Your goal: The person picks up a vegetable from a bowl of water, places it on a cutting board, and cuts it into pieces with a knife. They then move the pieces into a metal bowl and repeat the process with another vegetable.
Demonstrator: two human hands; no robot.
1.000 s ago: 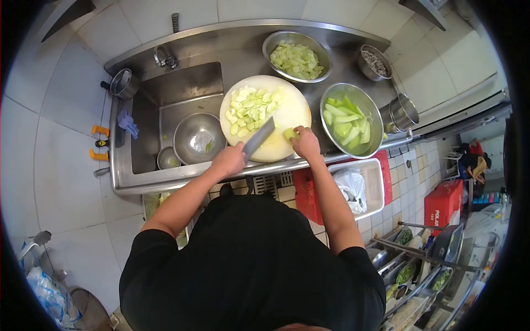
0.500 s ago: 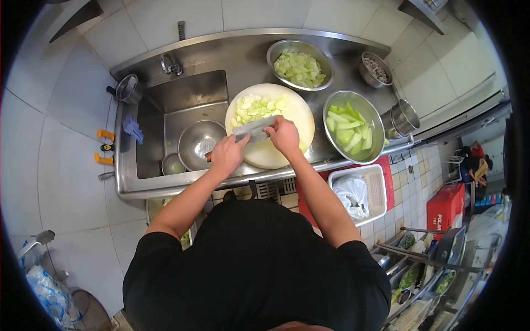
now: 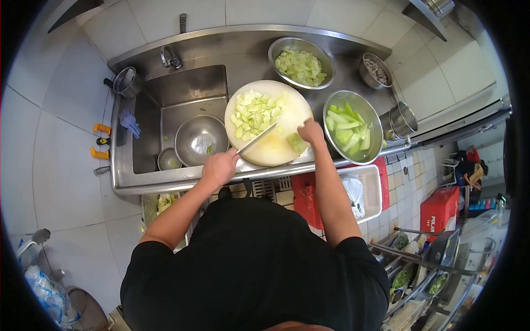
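Note:
My left hand [image 3: 220,167] is closed around the handle of a knife [image 3: 257,138], its blade slanting over the round cutting board [image 3: 270,157]. Chopped pale green pieces [image 3: 256,110] are spread over the board's upper left part. At the right edge of the board, my right hand [image 3: 311,132] has its fingers curled against a light green vegetable piece [image 3: 297,143]; its fingertips are partly hidden. Just right of that hand is a steel bowl [image 3: 377,126] with long green slices [image 3: 348,128]. Behind the board, another bowl [image 3: 329,63] holds chopped pieces [image 3: 301,67].
To the left, the sink [image 3: 182,83] holds a large empty bowl [image 3: 201,138] and a small one [image 3: 168,159]. A small bowl of greyish food [image 3: 375,71] and steel pots [image 3: 403,120] are at the right. A white basket [image 3: 373,190] sits below the counter edge.
My right hand has left the knife and moved right, to a green piece at the board's edge. My left hand now grips the handle alone, and the chopped pieces are more spread out.

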